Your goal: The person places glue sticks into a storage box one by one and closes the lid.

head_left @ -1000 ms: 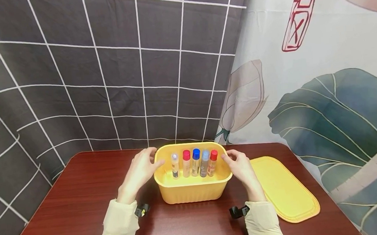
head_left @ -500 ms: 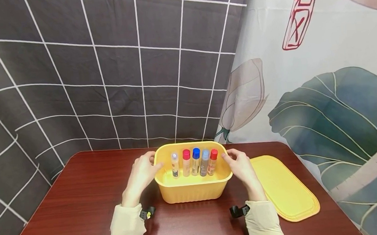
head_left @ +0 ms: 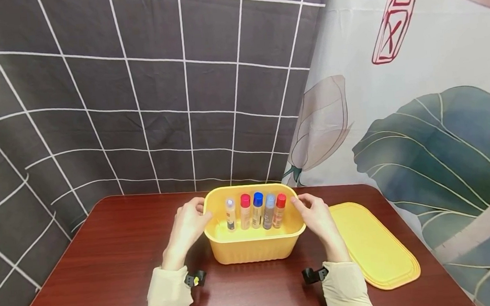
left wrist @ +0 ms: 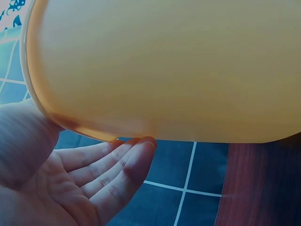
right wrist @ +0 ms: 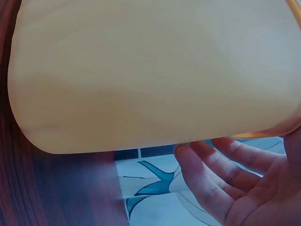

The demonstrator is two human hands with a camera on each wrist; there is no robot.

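A yellow plastic bin (head_left: 254,250) stands on the table in the head view. Inside it, several small clear tubes with coloured caps (head_left: 257,212) stand in a row: one pale, two red, one blue, one light blue. My left hand (head_left: 186,232) grips the bin's left end, thumb over the rim and fingers outside. At the right end my right hand (head_left: 318,219) holds the rim likewise. In the left wrist view the fingers (left wrist: 120,181) bend against the bin's outer wall (left wrist: 164,70). The right wrist view has fingertips (right wrist: 183,153) at the opposite wall (right wrist: 141,70).
A yellow lid (head_left: 378,248) lies flat on the dark red wooden table (head_left: 107,269), right of my right hand. Behind the table hang a grey grid-patterned cloth (head_left: 153,83) and a white cloth with leaf prints (head_left: 434,147).
My left hand and forearm have shifted slightly right and down along the bin's left end. My right hand keeps its hold, and the bin and lid stay where they were.
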